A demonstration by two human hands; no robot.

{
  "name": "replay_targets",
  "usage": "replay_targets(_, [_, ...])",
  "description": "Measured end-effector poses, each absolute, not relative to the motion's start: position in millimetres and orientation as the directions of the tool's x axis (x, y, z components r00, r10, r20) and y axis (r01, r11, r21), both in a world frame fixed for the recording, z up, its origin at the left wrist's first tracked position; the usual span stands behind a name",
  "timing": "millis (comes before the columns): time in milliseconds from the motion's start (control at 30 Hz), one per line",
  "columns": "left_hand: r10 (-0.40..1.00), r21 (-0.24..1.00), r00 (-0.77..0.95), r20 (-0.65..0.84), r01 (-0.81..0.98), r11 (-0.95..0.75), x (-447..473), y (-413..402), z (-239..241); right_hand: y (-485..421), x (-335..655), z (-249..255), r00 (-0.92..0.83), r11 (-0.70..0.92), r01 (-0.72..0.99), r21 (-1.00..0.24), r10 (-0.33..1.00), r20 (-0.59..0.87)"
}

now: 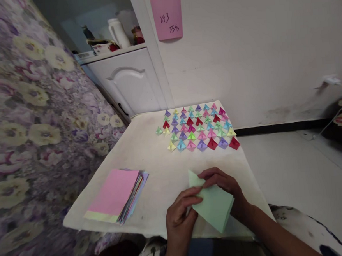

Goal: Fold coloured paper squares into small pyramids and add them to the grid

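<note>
A pale green sheet of paper (214, 207), partly folded, is held between my two hands near the table's front edge. My left hand (182, 212) grips its left side, thumb below and fingers on top. At the upper edge, the fingers of my right hand (221, 180) pinch the paper close to the left fingertips. The sheet's lower right side shows layered edges standing slightly apart. Beyond the hands, rows of small folded paper pieces (202, 145) in many colours cover the far right of the table.
A stack of coloured paper (115, 194), pink on top, lies at the table's left. The cream-covered table (149, 153) meets a white wall and a cabinet (129, 82). A floral curtain (36, 133) hangs at left. A pink note (167, 18) is on the wall.
</note>
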State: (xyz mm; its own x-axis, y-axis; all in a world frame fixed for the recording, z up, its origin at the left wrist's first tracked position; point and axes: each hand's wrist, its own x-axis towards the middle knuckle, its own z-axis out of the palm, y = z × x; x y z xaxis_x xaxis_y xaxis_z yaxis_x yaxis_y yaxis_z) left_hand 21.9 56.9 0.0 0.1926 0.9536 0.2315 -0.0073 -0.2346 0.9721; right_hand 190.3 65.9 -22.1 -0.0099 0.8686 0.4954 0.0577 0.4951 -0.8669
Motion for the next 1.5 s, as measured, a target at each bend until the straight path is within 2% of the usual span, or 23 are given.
replay_targets(133, [0.956, 0.964, 0.14, 0.258, 0.03, -0.264, 21, 53, 7, 66, 187, -22, 0.035, 0.431, 0.041, -0.901, 0.901, 0.433])
replay_targets(300, [0.933, 0.932, -0.032, 0.358, 0.063, -0.356, 22, 50, 10, 60, 188, -20, 0.019, 0.278, 0.003, -0.961, 0.96, 0.278])
replay_targets(400, [0.917, 0.913, -0.036, 0.398, 0.117, -0.392, 19, 51, 8, 56, 192, -20, -0.003, 0.211, 0.001, -0.978, 0.978, 0.211])
replay_targets(600, [0.945, 0.936, 0.064, 0.321, 0.131, -0.326, 14, 54, 5, 54, 198, -26, -0.077, 0.327, 0.162, -0.931, 0.945, 0.318])
replay_targets(767, [0.926, 0.907, 0.143, 0.351, 0.195, -0.374, 15, 52, 2, 52, 199, -26, -0.069, 0.381, 0.192, -0.904, 0.924, 0.375])
replay_targets(1000, [0.924, 0.899, 0.111, 0.366, 0.215, -0.382, 13, 51, 3, 51, 203, -21, -0.088, 0.359, 0.113, -0.927, 0.932, 0.35])
replay_targets(1167, [0.937, 0.905, 0.068, 0.343, 0.243, -0.349, 18, 48, 2, 49, 196, -16, -0.042, 0.207, -0.006, -0.978, 0.978, 0.207])
replay_targets(1300, [0.945, 0.929, -0.016, 0.328, 0.187, -0.319, 22, 46, -4, 47, 189, -17, 0.033, 0.114, -0.127, -0.985, 0.993, 0.111])
replay_targets(1500, [0.957, 0.952, 0.035, 0.287, 0.104, -0.289, 20, 48, -18, 46, 183, -21, 0.115, 0.118, -0.109, -0.987, 0.988, 0.105])
